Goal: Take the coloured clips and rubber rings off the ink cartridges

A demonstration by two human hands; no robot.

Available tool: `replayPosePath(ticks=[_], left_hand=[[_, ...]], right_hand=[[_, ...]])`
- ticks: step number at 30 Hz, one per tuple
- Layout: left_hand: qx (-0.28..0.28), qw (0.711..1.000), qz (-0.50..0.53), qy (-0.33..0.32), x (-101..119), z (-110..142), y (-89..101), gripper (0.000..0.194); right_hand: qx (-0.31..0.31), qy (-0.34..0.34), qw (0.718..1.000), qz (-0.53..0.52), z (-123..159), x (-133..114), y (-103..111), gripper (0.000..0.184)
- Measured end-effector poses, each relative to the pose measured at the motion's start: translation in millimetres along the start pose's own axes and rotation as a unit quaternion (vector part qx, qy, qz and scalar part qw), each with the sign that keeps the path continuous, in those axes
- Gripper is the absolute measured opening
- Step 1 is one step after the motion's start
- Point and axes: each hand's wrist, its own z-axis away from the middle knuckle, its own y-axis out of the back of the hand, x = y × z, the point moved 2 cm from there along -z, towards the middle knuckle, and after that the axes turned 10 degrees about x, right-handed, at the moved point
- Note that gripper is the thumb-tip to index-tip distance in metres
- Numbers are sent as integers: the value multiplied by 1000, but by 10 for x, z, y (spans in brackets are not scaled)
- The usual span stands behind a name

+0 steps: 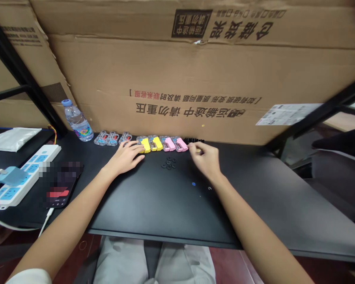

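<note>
A row of small plastic cases lies along the far edge of the black desk (pixel 165 205). Clear ones (pixel 109 138) sit at the left, then yellow pieces (pixel 146 145) and pink pieces (pixel 176 144). My left hand (pixel 126 157) lies flat, its fingertips at the first yellow piece. My right hand (pixel 203 159) is pinched at the row's right end, next to a black strip of small parts (pixel 193 140). Whether its fingers hold something is hard to see. Several small black rings (pixel 169 162) lie between my hands.
A water bottle (pixel 77 121) stands at the back left, near a white power strip (pixel 23 175), a phone (pixel 63 184) and a white packet (pixel 13 139). Large cardboard sheets (pixel 195 79) stand behind the desk. A tiny blue dot (pixel 193 184) lies on it.
</note>
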Motion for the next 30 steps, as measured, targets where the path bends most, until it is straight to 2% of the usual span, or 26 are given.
replayPosePath(ticks=[2, 4, 7, 11, 19, 22, 25, 28, 30], left_hand=[[20, 1000, 11, -10, 31, -14, 72, 33], [29, 999, 17, -19, 51, -13, 117, 35], [14, 999, 24, -16, 41, 16, 107, 47], [-27, 999, 34, 5, 4, 45, 68, 51], [-51, 998, 37, 14, -10, 13, 176, 68], [-58, 997, 56, 0, -41, 36, 174, 77], [-71, 995, 69, -6, -41, 56, 156, 71], [-74, 993, 94, 7, 38, 51, 164, 66], [-67, 990, 116, 35, 131, 42, 179, 71]], right_hand=[[-63, 79, 994, -45, 104, -140, -134, 31], [-114, 125, 984, -63, 200, -220, -244, 24], [-172, 155, 971, -65, 303, -241, -350, 23], [-224, 168, 957, -79, 336, -151, -397, 23], [-233, 170, 950, -123, 147, 128, -251, 23], [-207, 162, 957, -122, 86, 134, -168, 21], [-164, 157, 967, -114, 87, 27, -119, 20], [-147, 175, 965, -129, 181, -202, -108, 19], [-157, 194, 958, -137, 284, -390, -112, 29]])
